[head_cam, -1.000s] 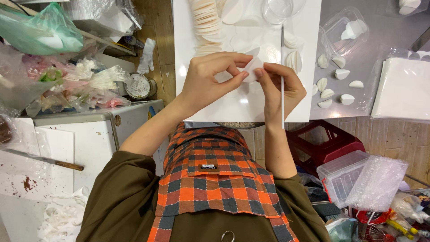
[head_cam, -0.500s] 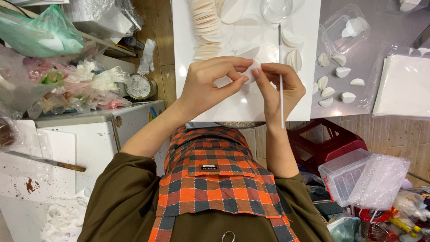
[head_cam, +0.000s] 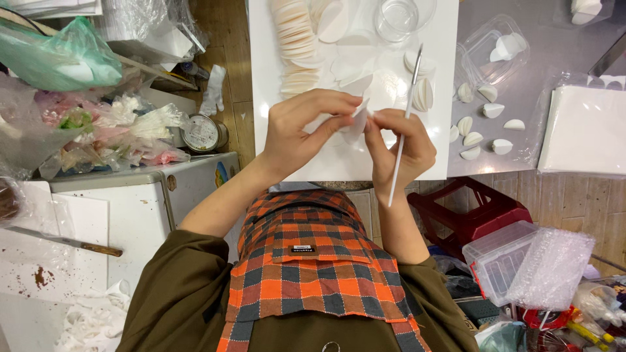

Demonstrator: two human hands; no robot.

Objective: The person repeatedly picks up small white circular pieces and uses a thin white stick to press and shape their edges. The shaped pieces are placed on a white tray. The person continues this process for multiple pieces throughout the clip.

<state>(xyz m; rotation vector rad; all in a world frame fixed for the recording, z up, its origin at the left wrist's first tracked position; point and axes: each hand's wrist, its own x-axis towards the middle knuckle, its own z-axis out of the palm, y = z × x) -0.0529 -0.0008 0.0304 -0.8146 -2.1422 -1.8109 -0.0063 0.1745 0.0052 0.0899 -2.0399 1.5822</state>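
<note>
A: Quick pass. What do we have in the hands?

B: Our left hand (head_cam: 306,133) and right hand (head_cam: 398,146) meet over the near edge of the white board (head_cam: 261,98). Both pinch one small white folded wrapper (head_cam: 357,120) between thumb and fingertips, so fingers closed on it from either side.

A: Anything else in the right?

B: Yes, a thin white stick tool (head_cam: 403,127) runs through the right hand, tucked under the curled fingers, tip pointing toward the far edge of the board, tail hanging past the near edge.

A: Wrapper touching the board?

B: We cannot tell; it looks lifted just above it, held in the fingertips.

A: What else is on the board?

B: A long row of round cream wrappers (head_cam: 297,45) overlapping along the left-centre, running to the far edge. A clear glass bowl (head_cam: 396,16) at the far edge. A couple of folded white pieces (head_cam: 422,94) just beside the stick tip, near the right edge.

A: Off the board?

B: To the right, on the grey worktop (head_cam: 541,58), several folded white dumplings (head_cam: 486,127) lie scattered, well apart from our hands. A clear plastic box (head_cam: 495,49) sits behind them with one piece inside. A white sheet stack (head_cam: 583,130) is at the far right.

A: Below?

B: A red stool (head_cam: 476,212) under the worktop's near edge, and our plaid apron (head_cam: 313,267) over a brown sleeve.
</note>
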